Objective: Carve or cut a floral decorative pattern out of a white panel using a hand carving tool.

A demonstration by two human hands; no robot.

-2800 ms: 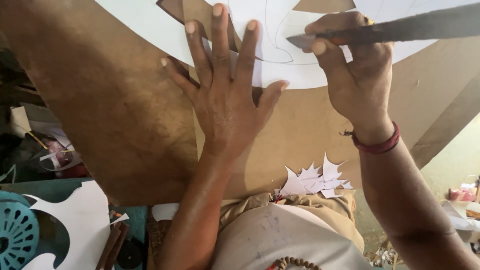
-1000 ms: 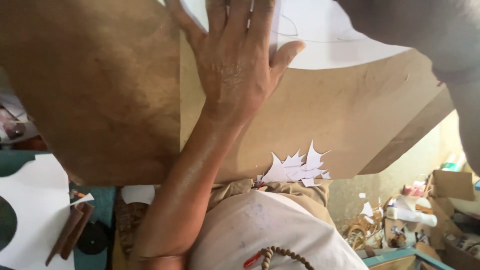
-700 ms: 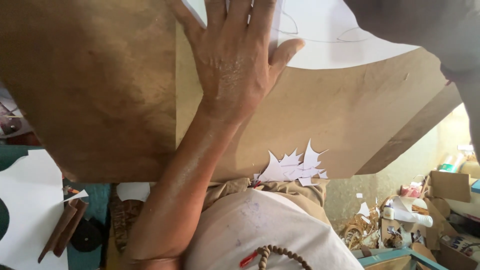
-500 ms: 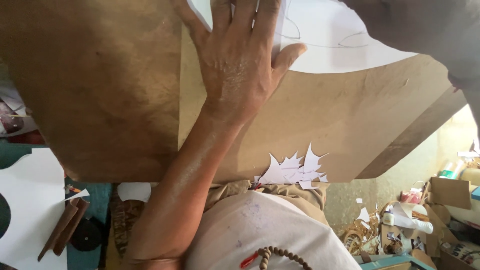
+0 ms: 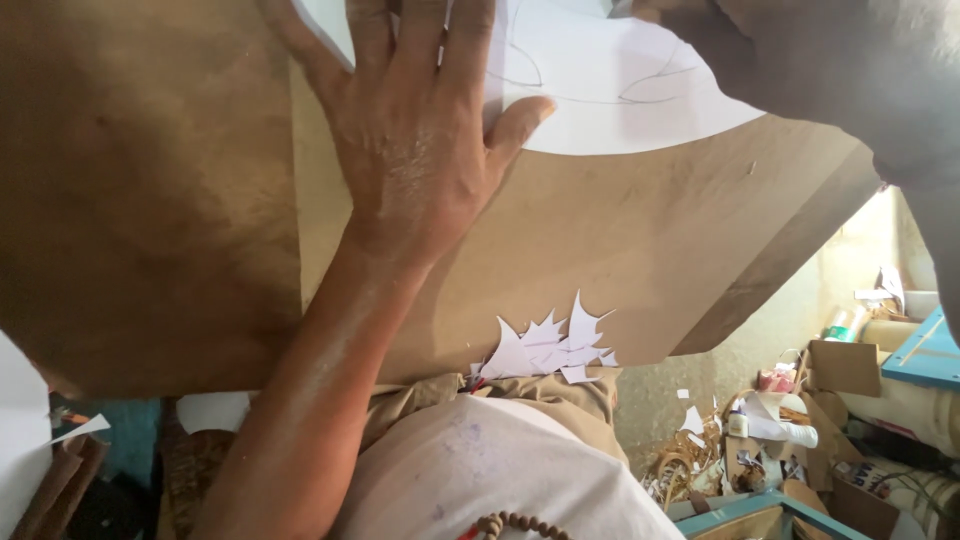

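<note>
At the left we see a large brown fibreboard panel (image 5: 150, 200), its darker part meeting a lighter part along a straight edge. Our left hand (image 5: 420, 150) lies flat across that lighter board, fingers spread wide and holding nothing, the palm pressing down and the thumb tip touching the curved edge of a white paper sheet with pencilled curves (image 5: 610, 90). The sheet rests on the panel at the top centre. Below it, at the panel's near edge, lies a small pile of spiky white paper offcuts (image 5: 550, 350), just above our lap. At the upper right our right hand (image 5: 850, 70) looms over the sheet, blurred and cropped; we cannot tell its grip.
</note>
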